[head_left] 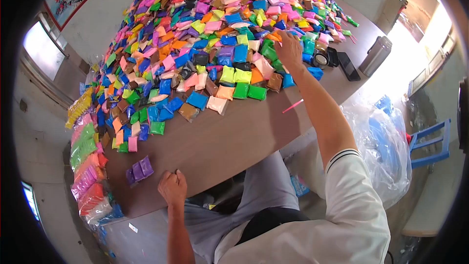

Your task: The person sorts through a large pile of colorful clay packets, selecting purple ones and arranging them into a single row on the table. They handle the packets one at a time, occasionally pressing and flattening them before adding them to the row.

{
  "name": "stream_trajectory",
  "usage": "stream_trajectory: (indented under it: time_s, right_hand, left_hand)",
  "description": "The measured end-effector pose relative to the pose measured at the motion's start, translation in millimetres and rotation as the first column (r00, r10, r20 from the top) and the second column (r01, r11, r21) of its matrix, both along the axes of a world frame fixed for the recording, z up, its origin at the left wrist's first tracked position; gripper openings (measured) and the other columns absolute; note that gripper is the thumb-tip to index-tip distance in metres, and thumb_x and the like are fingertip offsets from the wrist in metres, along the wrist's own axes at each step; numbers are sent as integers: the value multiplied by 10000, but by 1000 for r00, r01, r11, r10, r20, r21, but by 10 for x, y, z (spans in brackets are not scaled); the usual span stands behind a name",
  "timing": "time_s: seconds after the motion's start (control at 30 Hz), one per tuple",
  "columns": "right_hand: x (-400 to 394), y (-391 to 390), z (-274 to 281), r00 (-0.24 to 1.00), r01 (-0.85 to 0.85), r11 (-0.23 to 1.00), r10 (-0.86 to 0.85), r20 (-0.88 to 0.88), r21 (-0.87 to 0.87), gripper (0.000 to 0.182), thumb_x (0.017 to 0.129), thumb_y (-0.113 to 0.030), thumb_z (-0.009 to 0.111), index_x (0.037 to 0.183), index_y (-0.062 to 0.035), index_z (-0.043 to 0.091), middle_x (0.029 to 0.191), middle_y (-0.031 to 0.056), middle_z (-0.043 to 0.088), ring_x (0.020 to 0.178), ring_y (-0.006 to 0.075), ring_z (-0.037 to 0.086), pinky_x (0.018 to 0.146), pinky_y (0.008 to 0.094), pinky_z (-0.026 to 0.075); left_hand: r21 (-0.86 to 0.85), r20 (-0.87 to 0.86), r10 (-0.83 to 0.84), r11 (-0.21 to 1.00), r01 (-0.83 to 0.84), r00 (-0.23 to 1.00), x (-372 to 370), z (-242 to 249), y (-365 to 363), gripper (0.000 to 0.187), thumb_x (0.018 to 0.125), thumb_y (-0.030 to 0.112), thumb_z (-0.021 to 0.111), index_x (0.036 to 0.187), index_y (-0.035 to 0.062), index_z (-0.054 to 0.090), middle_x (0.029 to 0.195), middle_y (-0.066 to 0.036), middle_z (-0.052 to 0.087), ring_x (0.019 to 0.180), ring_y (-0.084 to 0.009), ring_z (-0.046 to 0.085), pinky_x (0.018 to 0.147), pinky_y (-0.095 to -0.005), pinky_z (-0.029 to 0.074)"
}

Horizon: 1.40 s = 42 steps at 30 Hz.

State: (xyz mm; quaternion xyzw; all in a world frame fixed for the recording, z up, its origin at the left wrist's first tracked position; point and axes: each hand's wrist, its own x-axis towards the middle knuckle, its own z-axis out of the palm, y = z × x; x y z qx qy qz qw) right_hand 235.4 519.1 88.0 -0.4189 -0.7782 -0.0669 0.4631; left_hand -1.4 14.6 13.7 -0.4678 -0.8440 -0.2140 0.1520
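Observation:
My right hand [289, 51] reaches into a big heap of small, brightly coloured plastic packets [195, 44]. Its fingertips are among the packets, beside a green packet [268, 50] and orange ones, and I cannot make out whether they grip one. My left hand [172, 188] rests by the table's near edge, its fingers curled closed with nothing visible in them. Just left of it lies a short row of purple packets [140, 170], side by side on the table.
Clear bags of sorted packets [88, 166] line the table's [210, 142] left edge. To the right are a phone [348, 66], a metal flask [375, 56], a round black tin [320, 58] and a pink stick [293, 106]. A large clear plastic bag [381, 151] and a blue stool [431, 144] stand beyond.

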Motion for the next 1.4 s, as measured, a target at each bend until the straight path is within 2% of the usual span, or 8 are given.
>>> stream_trajectory:
  time_s: [0.27,0.4,0.77,0.87,1.0,1.07,1.33,1.4]
  right_hand:
    - [-480,689,-239,975,-171,985,172,139,-23,331,785,-137,695,1115,-125,711,1103,100,702,1058,331,632,934,431,492]
    - [-501,834,-125,993,-122,988,120,-19,-90,172,842,-211,689,941,-87,757,784,156,704,800,366,679,766,460,535]
    - [-42,974,-57,848,-459,769,228,-479,-446,264,846,-274,731,838,-12,703,693,119,644,618,221,611,597,386,464]
    - [-35,825,44,982,-113,922,47,-184,-369,204,837,-225,720,894,-29,730,752,130,686,657,252,653,641,376,507]
    - [-373,491,29,921,-271,948,204,-332,-169,130,843,-179,677,893,-66,719,856,149,712,798,330,689,699,437,527]
    - [-617,275,-15,902,-386,911,340,-265,-145,175,863,-171,703,983,-45,721,940,143,722,834,271,710,725,356,551]
    - [-1473,124,-512,860,-399,916,387,333,-34,305,783,-111,622,1083,-99,674,914,130,707,990,356,639,852,487,520]
    - [-1516,340,-641,825,-484,859,512,239,-169,339,741,-104,606,1071,-101,681,991,180,703,976,380,653,859,506,523]
  left_hand:
    - [-8,-23,-1,1000,0,1000,-9,-14,4,384,815,109,677,534,41,425,636,-102,479,576,-329,515,538,-473,366]
    - [8,-42,-2,1000,2,999,-18,-35,5,380,810,91,675,536,43,416,619,-103,471,554,-329,499,521,-473,351]
    - [-12,-16,-17,1000,16,1000,-19,-33,5,372,844,99,664,554,39,440,607,-118,469,530,-348,495,493,-478,348]
    - [7,-27,-16,1000,17,999,-6,-23,2,367,846,101,665,555,40,448,601,-118,466,532,-345,501,492,-474,356]
    - [-9,-26,2,1000,-2,1000,5,-1,10,363,841,102,668,548,42,462,604,-114,478,534,-338,509,497,-469,369]
    - [-8,-23,5,1000,-5,1000,4,-2,2,357,836,102,671,545,42,473,609,-111,489,537,-336,513,500,-467,372]
    - [-22,-31,26,999,-26,999,-32,-65,-19,325,820,105,686,553,50,508,637,-109,541,565,-336,548,529,-455,426]
    - [26,-10,-15,1000,15,1000,-24,-48,14,314,815,125,700,561,57,529,643,-104,554,581,-329,569,542,-452,448]
